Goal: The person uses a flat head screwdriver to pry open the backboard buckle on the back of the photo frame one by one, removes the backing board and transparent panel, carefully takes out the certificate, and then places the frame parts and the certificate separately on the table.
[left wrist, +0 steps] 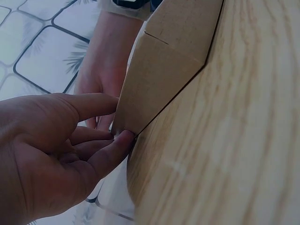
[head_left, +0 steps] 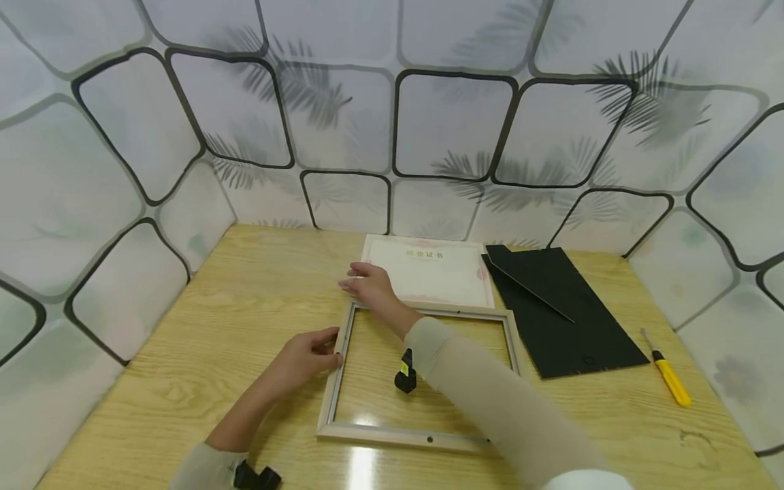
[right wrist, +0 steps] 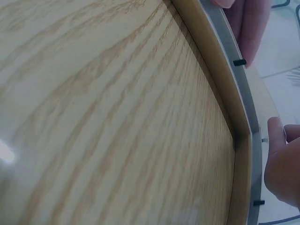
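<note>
A light wooden picture frame with a silver inner lip and small dark tabs lies on the table. My left hand grips its left side; the left wrist view shows fingers on one edge and a fingertip at the lower edge. My right hand reaches across the frame to just beyond its far left corner, fingers extended, over the left edge of a printed certificate. Whether it touches the certificate or the frame I cannot tell. In the right wrist view, this hand appears beside the frame's corner.
Right of the frame lies a black backing board with a folding stand leg. A screwdriver with a yellow handle sits near the right edge of the wooden table. Patterned walls enclose the back and sides.
</note>
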{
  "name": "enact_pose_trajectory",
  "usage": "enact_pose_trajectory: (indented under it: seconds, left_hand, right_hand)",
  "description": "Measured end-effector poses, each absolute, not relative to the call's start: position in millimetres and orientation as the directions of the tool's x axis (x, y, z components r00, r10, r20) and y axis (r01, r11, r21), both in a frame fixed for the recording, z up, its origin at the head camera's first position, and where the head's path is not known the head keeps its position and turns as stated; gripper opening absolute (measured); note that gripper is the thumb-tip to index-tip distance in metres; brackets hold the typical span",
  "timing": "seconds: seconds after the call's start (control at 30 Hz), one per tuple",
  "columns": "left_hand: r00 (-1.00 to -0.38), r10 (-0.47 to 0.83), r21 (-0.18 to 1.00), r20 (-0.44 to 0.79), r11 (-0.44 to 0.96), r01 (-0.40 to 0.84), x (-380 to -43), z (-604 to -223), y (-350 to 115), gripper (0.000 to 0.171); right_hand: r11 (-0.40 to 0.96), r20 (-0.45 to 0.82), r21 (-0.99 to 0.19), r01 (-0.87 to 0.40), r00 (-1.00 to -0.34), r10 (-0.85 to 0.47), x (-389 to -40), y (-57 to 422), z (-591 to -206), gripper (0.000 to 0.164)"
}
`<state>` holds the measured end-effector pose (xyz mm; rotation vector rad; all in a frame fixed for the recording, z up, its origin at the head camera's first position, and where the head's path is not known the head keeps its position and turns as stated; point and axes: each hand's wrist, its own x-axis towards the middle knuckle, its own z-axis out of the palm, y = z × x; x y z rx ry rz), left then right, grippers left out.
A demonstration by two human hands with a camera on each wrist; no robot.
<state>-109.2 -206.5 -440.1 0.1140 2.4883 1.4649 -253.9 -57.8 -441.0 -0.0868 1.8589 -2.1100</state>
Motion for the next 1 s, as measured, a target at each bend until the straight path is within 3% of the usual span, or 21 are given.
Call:
enact_pose_trajectory:
  seconds: [0.27, 0.77, 1.0]
  left_hand:
    - [-0.965, 0.206, 0.878, -0.164, 0.476, -0.048, -111, -442, -207, 0.061]
    - [-0.972, 0.183, 0.865, -0.147, 0.5, -0.037, -112, -442, -206, 0.061]
    - [-0.97, 0.18, 0.866, -0.161, 0.497, -0.052, -111, -444, -207, 0.061]
  right_hand:
    - [-0.005, -0.175, -0.983, 0.181, -0.957, -0.233, -253, -82, -445, 0.054]
    - [0.135, -0.127, -0.986, 0.094, -0.957, -0.259, -251, -98, -441, 0.052]
    - [0.314, -0.125, -0.949, 0.034, -0.953, -0.275, -251, -94, -438, 0.05]
